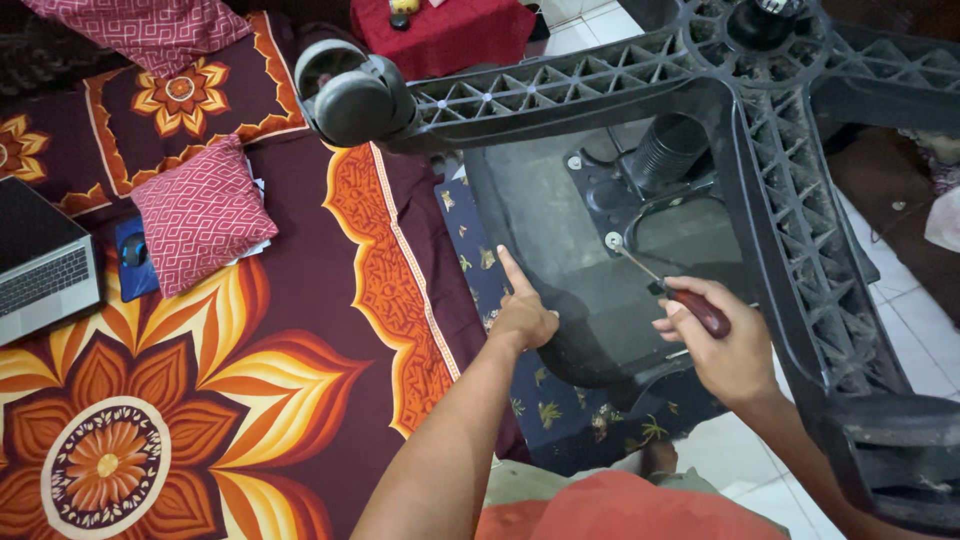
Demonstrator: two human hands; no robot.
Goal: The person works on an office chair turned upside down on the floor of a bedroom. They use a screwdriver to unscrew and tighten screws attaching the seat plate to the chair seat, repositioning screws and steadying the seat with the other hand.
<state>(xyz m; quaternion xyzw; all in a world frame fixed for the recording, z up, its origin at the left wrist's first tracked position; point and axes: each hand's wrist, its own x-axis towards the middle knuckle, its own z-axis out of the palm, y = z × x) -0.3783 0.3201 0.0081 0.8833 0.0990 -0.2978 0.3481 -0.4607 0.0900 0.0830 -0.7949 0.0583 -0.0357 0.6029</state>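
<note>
Right hand is closed around a screwdriver, its tip on a screw in the upturned chair seat. Left hand presses the seat, forefinger out. Chair base arches over both; caster, pillow, laptop lie left

Two bare arms reaching forward to the underside of the overturned chair seat

The left hand rests against the seat's near edge, index finger straight and pointing up along it, other fingers curled under. The right hand, further right along that seat, is closed in a fist round a red-handled screwdriver, wrist bent, forearm angling in from the lower right.
</note>
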